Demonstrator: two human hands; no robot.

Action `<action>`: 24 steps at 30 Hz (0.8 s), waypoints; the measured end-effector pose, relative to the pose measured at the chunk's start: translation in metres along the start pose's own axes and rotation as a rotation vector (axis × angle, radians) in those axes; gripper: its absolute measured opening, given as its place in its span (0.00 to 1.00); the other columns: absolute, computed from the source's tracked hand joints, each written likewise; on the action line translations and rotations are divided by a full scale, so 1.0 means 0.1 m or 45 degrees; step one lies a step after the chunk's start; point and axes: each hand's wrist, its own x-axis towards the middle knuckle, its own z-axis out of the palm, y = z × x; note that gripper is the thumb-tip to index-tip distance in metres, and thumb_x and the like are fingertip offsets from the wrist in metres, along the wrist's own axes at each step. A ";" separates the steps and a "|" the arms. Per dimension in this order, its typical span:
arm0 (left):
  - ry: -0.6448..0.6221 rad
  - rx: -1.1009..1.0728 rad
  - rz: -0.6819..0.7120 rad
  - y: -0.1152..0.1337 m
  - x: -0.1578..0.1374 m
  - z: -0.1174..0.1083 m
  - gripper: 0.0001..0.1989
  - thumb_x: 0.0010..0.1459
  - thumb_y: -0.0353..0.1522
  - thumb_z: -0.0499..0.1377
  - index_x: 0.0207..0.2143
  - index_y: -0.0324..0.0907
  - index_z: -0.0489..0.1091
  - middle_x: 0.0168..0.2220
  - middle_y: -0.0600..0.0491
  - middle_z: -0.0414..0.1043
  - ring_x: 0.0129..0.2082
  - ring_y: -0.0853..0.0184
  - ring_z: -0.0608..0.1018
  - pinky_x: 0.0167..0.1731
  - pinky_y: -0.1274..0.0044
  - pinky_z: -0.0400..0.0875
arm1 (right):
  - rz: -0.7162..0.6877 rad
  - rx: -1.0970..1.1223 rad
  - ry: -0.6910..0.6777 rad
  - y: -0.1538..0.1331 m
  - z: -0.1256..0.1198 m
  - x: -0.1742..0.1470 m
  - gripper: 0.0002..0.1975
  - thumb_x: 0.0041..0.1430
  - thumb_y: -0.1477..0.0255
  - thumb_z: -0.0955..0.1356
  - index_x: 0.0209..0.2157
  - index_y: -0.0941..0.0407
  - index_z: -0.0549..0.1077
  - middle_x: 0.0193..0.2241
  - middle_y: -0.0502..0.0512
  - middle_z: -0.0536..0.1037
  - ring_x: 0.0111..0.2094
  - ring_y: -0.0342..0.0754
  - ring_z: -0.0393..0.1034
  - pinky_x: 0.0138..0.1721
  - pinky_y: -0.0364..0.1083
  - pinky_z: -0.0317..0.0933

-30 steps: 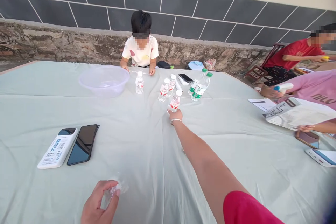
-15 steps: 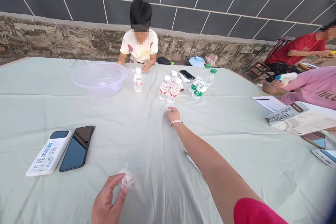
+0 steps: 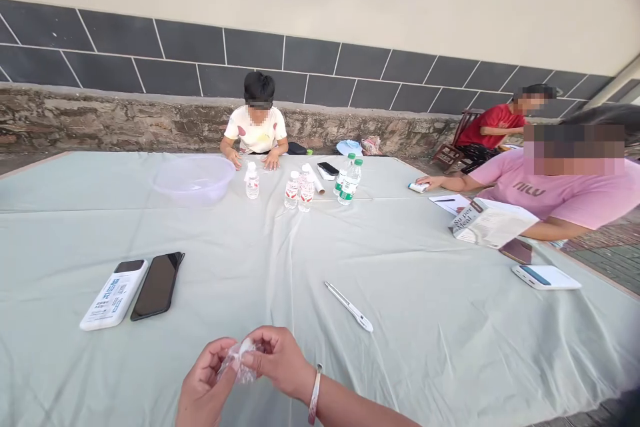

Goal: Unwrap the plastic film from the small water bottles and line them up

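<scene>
Close to me, above the near part of the table, my left hand pinches a crumpled piece of clear plastic film. My right hand, with a bracelet on its wrist, has its thumb and fingers closed on the same film from the other side. A whitish bit shows between the fingertips, too small to name. Just beyond my right hand lies a white pen. To the left rest a white power bank and a black phone, side by side.
A translucent purple basin, small water bottles and green-capped bottles stand toward the far edge, where a person sits. Another person in pink sits at the right, by a folded card and a white device.
My right hand has come back from near the small bottles to the plastic film in my left hand. The pen is now uncovered. The view has tilted up.
</scene>
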 end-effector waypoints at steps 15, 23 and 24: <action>-0.109 0.087 -0.068 0.26 0.87 -0.20 0.22 0.36 0.39 0.69 0.34 0.40 0.70 0.23 0.58 0.71 0.20 0.72 0.70 0.26 0.78 0.70 | -0.043 -0.278 0.427 -0.08 -0.42 0.09 0.13 0.45 0.72 0.67 0.36 0.50 0.69 0.40 0.55 0.72 0.28 0.49 0.70 0.31 0.51 0.65; 0.256 -0.075 -0.057 1.15 2.45 0.03 0.22 0.47 0.22 0.61 0.45 0.42 0.64 0.21 0.59 0.69 0.16 0.76 0.69 0.20 0.82 0.69 | -0.263 -1.019 0.400 0.61 -0.75 0.13 0.16 0.45 0.80 0.62 0.34 0.48 0.72 0.31 0.52 0.76 0.30 0.50 0.70 0.32 0.48 0.63; 0.275 -0.103 -0.051 1.29 2.64 0.09 0.20 0.49 0.22 0.60 0.45 0.41 0.64 0.22 0.58 0.69 0.17 0.76 0.70 0.21 0.82 0.69 | -0.317 -1.072 0.346 0.70 -0.78 0.14 0.16 0.44 0.81 0.62 0.32 0.48 0.72 0.30 0.52 0.76 0.30 0.50 0.71 0.31 0.46 0.63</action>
